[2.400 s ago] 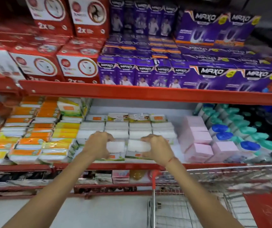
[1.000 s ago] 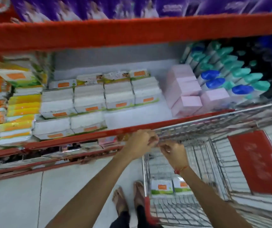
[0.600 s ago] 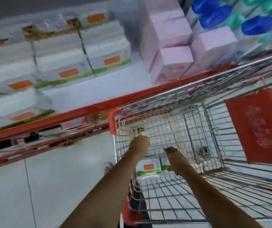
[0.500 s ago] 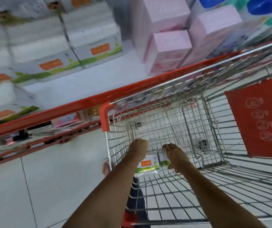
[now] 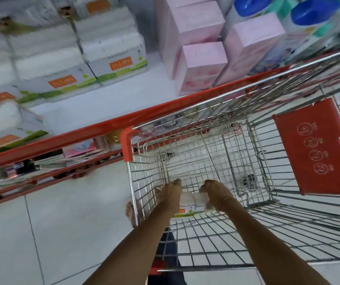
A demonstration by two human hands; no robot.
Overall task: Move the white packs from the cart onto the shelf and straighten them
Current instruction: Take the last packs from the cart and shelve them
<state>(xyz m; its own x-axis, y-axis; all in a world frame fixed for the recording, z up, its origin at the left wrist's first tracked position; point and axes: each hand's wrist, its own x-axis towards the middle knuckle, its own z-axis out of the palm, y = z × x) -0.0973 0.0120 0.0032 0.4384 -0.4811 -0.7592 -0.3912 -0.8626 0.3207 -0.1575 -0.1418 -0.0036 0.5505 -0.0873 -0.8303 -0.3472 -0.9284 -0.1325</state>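
Both hands reach down into the cart (image 5: 257, 140), bracketing 2 white packs (image 5: 193, 200) lying long axis 9-to-3. The left hand (image 5: 170, 194) presses at 9 and the right hand (image 5: 216, 193) at 3, apparently clamping them; the fingers are hidden.

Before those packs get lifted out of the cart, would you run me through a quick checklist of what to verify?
1. Left hand on the white packs: ok, at their left side.
2. Right hand on them: ok, at their right side.
3. Firm grip: cannot tell, fingers hidden.
4. Path up out of the cart: ok, nothing above.
5. Shelf has bare space near its front edge: ok.
6. Other packs left behind in the cart: none visible.
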